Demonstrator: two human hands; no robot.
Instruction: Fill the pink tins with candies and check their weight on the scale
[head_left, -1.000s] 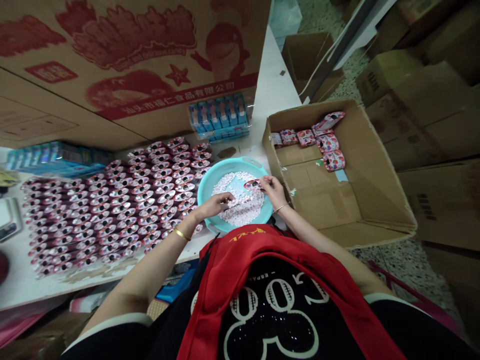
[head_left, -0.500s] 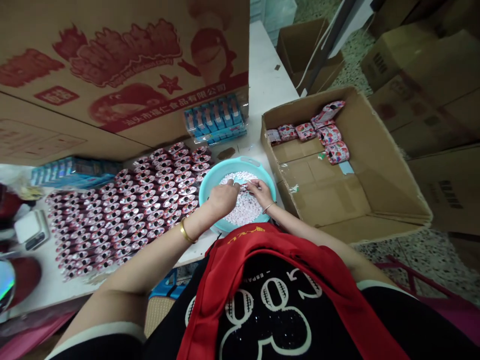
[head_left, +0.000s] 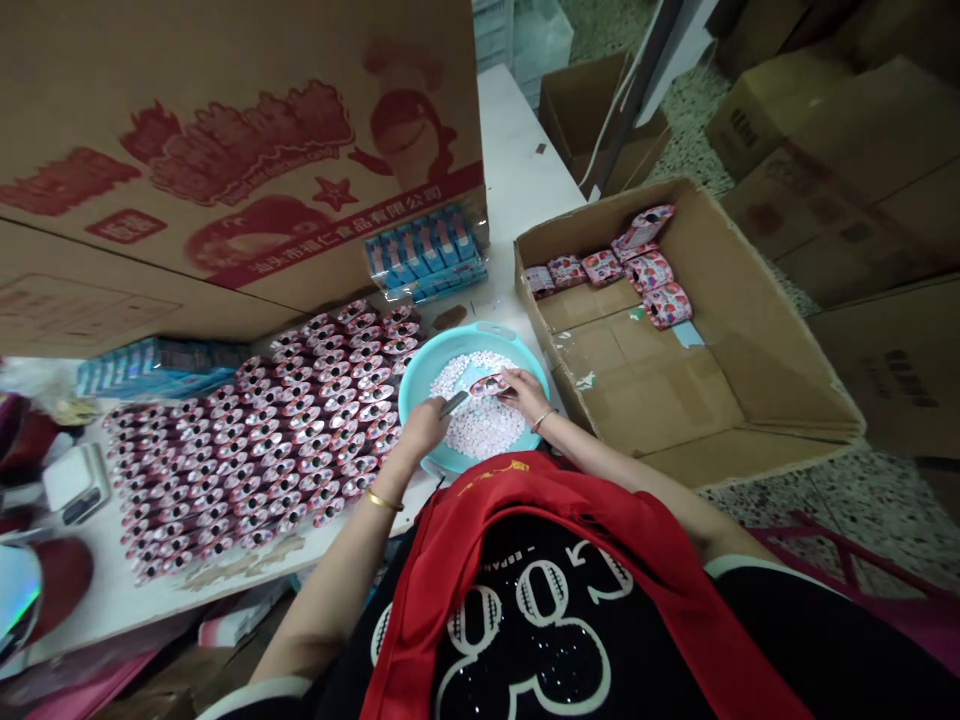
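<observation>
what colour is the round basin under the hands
The basin is light turquoise, seen best in the head view.

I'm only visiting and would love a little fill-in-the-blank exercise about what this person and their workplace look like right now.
1. A thin grey tool is held in the person's ____ hand.
2. The right hand holds a packet over a basin of small pale pieces; an open cardboard box stands to the ____ of this basin.
3. The bangle on the left wrist is ____ in colour.
4. Over the black shirt, the garment is ____.

Missing words: left; right; gold; red.
</observation>
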